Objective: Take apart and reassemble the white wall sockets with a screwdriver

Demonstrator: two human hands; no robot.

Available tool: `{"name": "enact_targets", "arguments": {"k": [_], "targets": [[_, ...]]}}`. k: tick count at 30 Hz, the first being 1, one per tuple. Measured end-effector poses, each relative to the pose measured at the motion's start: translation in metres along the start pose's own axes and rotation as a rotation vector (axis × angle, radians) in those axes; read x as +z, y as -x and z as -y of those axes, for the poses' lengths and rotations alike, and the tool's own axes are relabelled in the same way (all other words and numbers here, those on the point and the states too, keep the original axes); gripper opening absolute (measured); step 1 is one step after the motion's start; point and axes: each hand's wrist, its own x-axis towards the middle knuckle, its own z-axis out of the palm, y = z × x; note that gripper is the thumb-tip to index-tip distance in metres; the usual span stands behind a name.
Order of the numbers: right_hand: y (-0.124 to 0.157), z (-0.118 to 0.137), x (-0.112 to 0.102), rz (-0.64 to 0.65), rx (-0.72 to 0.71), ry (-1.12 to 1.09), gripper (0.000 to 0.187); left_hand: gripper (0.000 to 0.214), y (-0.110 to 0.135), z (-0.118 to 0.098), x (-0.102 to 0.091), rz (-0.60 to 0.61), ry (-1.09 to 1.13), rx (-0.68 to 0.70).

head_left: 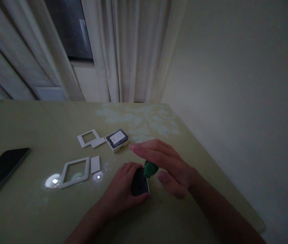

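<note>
My left hand (pixel 125 186) is wrapped around a small dark-faced block with a pale edge, likely a wall socket part (pixel 138 184), and steadies it on the table. A stubby screwdriver with a green handle (pixel 151 168) stands tilted on that dark face; its tip is too dim to make out. Over the handle is my right hand (pixel 166 164), fingers stretched forward and thumb below, with the handle's end between them. Just beyond lies another wall socket (pixel 117 138) with a white slotted face and dark surround.
Left of the hands lie a large white frame (pixel 87 169), a white rectangular plate (pixel 95 164), a smaller white frame (pixel 81 140) and another white plate (pixel 98 142). A dark phone (pixel 3 169) rests at far left. The table (pixel 44 128) borders a wall on the right and curtains behind.
</note>
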Motion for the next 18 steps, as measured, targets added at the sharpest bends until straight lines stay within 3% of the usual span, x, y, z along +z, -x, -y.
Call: {"name": "enact_targets", "arguments": {"k": [2,6,11,15,18], "targets": [[0.0012,-0.001,0.0018,-0.01,0.019,-0.051,0.05,0.057,0.0001,-0.0003,0.0001,-0.008,-0.005,0.002],[0.0054,-0.0034,0.0056,-0.231,-0.057,0.153,0.045,0.058,0.0011,0.0011,0.0019,0.003,0.002,-0.002],[0.0056,-0.0041,0.006,-0.177,-0.004,-0.009,0.045,0.058,0.0011,0.005,0.0045,0.001,-0.02,-0.01],[0.0067,-0.002,0.0025,-0.258,-0.012,0.119,0.042,0.059,-0.0003,0.0045,0.0038,0.028,-0.021,-0.006],[0.0054,0.001,-0.0003,-0.123,0.067,0.008,0.053,0.06,-0.0004,0.0026,0.0025,0.017,-0.031,-0.013]]}}
